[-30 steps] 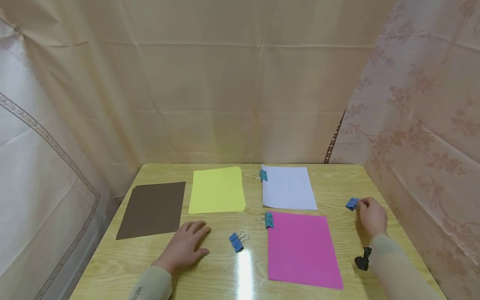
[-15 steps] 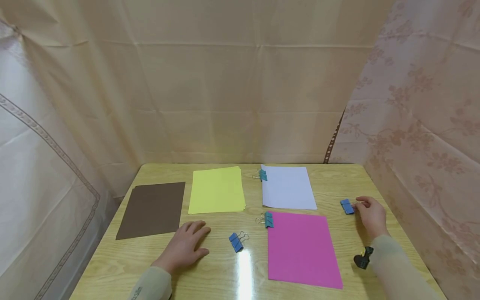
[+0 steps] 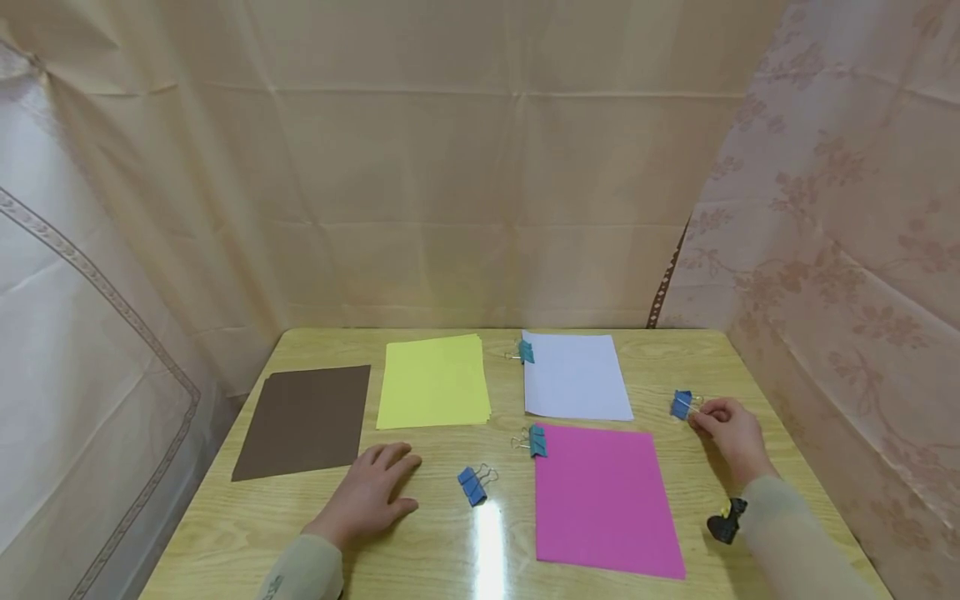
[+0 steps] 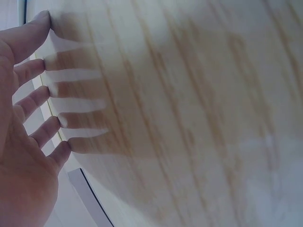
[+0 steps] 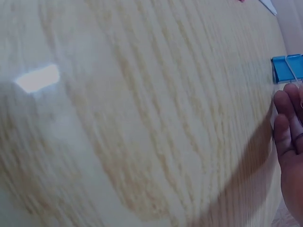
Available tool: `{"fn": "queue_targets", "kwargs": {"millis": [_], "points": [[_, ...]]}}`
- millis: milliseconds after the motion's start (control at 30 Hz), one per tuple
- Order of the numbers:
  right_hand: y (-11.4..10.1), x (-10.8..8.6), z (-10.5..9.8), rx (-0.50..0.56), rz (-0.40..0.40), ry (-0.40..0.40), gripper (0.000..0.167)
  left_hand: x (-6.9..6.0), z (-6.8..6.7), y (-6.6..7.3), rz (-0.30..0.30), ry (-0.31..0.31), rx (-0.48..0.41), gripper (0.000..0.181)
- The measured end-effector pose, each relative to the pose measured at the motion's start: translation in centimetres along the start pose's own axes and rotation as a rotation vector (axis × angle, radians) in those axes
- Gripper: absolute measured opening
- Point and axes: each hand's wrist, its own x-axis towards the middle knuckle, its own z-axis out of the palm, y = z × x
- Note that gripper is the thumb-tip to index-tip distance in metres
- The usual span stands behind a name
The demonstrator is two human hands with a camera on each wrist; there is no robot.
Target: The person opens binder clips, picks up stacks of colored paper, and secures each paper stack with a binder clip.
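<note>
Currently the right hand (image 3: 733,435) pinches a blue clip (image 3: 682,405) by its wire handles, to the right of the white paper (image 3: 577,377) and beyond the pink paper (image 3: 607,504). The left hand (image 3: 367,496) holds nothing; its fingers are spread, tips resting on the table (image 3: 420,562), between the brown paper (image 3: 303,423) and another clip (image 3: 473,486), also blue. Teal clips (image 3: 538,442) grip the left edges of the white and pink stacks. Yellow paper (image 3: 433,383) lies beside the brown.
</note>
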Motion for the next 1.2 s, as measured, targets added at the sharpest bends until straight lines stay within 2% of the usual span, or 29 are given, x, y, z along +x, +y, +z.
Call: {"fn": "queue_targets", "kwargs": {"millis": [167,367,533,733,1000,1200], "points": [[0.24,-0.33,-0.07,-0.11,-0.021,-0.018,0.031,-0.03,-0.01,0.03,0.0,-0.002,0.0,0.062],[0.36,-0.54,-0.19,-0.119,-0.039,-0.071,0.038,-0.03,-0.11,0.12,0.011,0.007,0.003,0.061],[0.22,-0.75,-0.37,-0.134,-0.066,-0.1,0.04,-0.05,-0.03,0.05,-0.004,0.0,0.001,0.062],[0.43,-0.79,-0.74,-0.083,-0.072,-0.113,0.051,-0.03,-0.15,0.16,0.001,0.005,-0.004,0.061],[0.49,-0.66,-0.9,-0.016,-0.034,-0.121,0.073,-0.15,-0.08,0.06,0.007,0.013,-0.009,0.061],[0.59,-0.46,-0.91,0.032,-0.035,-0.182,0.091,-0.11,0.04,0.02,0.011,0.016,-0.017,0.061]]}}
